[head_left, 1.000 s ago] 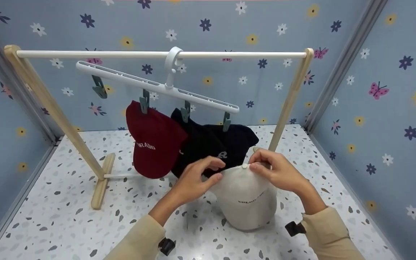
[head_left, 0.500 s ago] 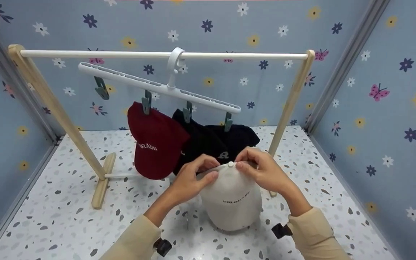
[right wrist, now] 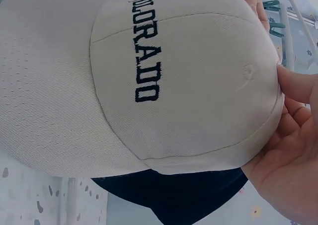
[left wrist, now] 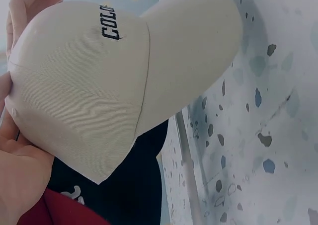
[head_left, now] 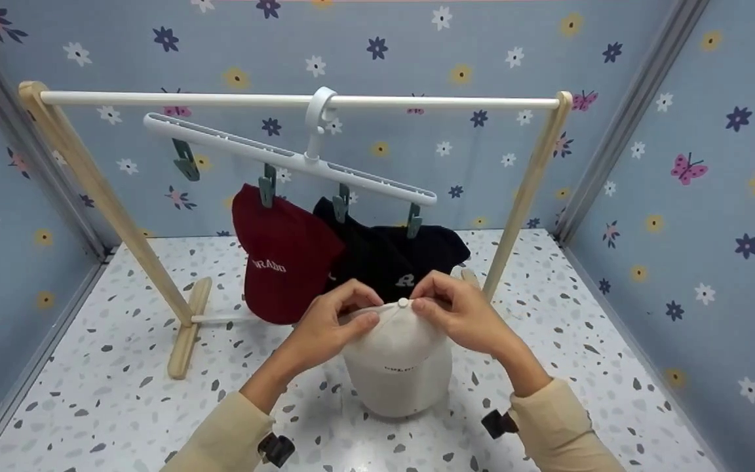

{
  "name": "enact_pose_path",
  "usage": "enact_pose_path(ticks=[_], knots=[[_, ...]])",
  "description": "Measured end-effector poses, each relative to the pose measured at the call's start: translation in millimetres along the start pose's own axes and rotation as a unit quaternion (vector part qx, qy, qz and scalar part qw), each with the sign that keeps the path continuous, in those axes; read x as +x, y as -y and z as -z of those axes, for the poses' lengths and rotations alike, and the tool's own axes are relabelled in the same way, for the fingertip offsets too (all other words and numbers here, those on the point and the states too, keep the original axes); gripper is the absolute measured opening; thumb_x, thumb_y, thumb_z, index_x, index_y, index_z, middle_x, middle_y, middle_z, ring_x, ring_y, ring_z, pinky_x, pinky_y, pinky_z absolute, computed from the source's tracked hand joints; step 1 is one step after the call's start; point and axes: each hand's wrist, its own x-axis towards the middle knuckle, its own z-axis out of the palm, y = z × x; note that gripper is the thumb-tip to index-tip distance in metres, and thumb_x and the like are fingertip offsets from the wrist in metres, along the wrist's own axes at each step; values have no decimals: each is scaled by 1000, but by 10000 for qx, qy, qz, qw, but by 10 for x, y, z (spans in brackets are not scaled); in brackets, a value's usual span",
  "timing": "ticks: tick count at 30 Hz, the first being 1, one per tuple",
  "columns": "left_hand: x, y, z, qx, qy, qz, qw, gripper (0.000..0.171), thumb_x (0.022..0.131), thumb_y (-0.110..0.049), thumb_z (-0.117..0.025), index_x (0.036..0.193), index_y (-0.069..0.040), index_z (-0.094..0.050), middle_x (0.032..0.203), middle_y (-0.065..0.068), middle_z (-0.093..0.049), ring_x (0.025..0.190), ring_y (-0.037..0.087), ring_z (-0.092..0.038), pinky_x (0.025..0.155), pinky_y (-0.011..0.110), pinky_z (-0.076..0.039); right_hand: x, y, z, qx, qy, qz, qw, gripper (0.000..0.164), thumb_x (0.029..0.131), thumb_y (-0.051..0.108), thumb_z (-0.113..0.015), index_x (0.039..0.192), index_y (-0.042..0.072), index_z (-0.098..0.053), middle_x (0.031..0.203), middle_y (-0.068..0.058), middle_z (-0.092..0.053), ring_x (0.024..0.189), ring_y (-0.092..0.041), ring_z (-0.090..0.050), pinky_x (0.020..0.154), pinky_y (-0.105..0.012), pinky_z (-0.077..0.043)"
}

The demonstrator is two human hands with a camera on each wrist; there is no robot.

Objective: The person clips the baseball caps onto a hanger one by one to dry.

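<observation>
A cream baseball cap (head_left: 397, 367) with dark lettering hangs brim-down between both hands, just above the speckled floor. On the left of its top button, my left hand (head_left: 328, 328) pinches the crown between thumb and fingers. My right hand (head_left: 466, 314) pinches the crown on the button's right side. In the right wrist view the cap's lettering (right wrist: 147, 51) faces the camera. Behind the hands, a maroon cap (head_left: 286, 255), a black cap (head_left: 377, 262) and a dark navy cap (head_left: 440, 252) hang from clips. The hands partly cover the dark caps.
A white clip hanger (head_left: 253, 149) hooks over the white rail (head_left: 449, 102) of a wooden-legged rack, tilted down to the right. One green clip (head_left: 186, 161) at its left end holds nothing. Flowered panels (head_left: 679, 216) stand around the white speckled surface (head_left: 122, 406).
Both hands have moved left with the cream cap. The left hand, loosely at the cap's edge earlier, now pinches the crown nearer the button. The hung caps stay put.
</observation>
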Motion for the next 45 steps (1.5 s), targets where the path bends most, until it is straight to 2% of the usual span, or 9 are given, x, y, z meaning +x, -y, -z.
enact_pose_path(ticks=[7, 13, 17, 27, 34, 40, 45], knots=[[-77, -94, 180, 320, 53, 66, 9995, 14, 104, -21, -72, 117, -16, -70, 114, 0, -72, 104, 19, -68, 91, 32, -59, 36, 55, -121, -151, 17, -58, 9999, 4, 103, 13, -72, 105, 10, -71, 98, -3, -70, 84, -15, -62, 73, -26, -54], [-144, -153, 345, 567, 59, -48, 9984, 12, 102, -19, -74, 113, -14, -73, 112, 0, -74, 103, 18, -69, 89, 29, -60, 86, 104, -230, -179, 107, 59, 9998, 5, 104, 16, -71, 104, 11, -71, 94, -2, -66, 80, -15, -58, 69, -25, -50], [-193, -170, 448, 689, 58, -7, 9976, 11, 102, -19, -74, 112, -14, -74, 111, 1, -74, 103, 18, -70, 89, 27, -60, 113, 157, -309, -192, 134, 80, 9997, 6, 104, 17, -72, 104, 12, -72, 90, -1, -64, 78, -15, -57, 68, -25, -48], [-316, -216, 720, 754, 75, 238, 9968, 13, 103, -21, -73, 115, -14, -74, 113, 3, -74, 101, 21, -69, 88, 28, -60, 219, 280, -524, -171, 30, 115, 9998, 5, 103, 18, -73, 104, 14, -72, 89, 1, -68, 78, -15, -60, 68, -25, -51], [-361, -264, 878, 704, 102, 358, 9968, 16, 103, -22, -73, 115, -12, -74, 114, 6, -73, 106, 21, -71, 91, 28, -60, 289, 370, -652, -127, -59, 198, 9997, 5, 103, 16, -73, 104, 12, -73, 90, 3, -68, 77, -13, -59, 67, -25, -50], [-419, -291, 1011, 782, 8, 285, 9965, 14, 104, -19, -72, 114, -9, -73, 113, 7, -72, 108, 18, -71, 92, 26, -59, 377, 442, -767, -156, -122, 266, 9994, 6, 103, 16, -72, 105, 10, -73, 91, 4, -69, 77, -12, -60, 67, -25, -51], [-473, -331, 1115, 889, -158, 276, 9955, 13, 103, -18, -73, 114, -12, -73, 113, 4, -72, 107, 18, -71, 91, 26, -59, 451, 525, -850, -238, -164, 335, 9990, 6, 104, 15, -71, 105, 9, -73, 92, 4, -70, 79, -11, -62, 69, -26, -54]])
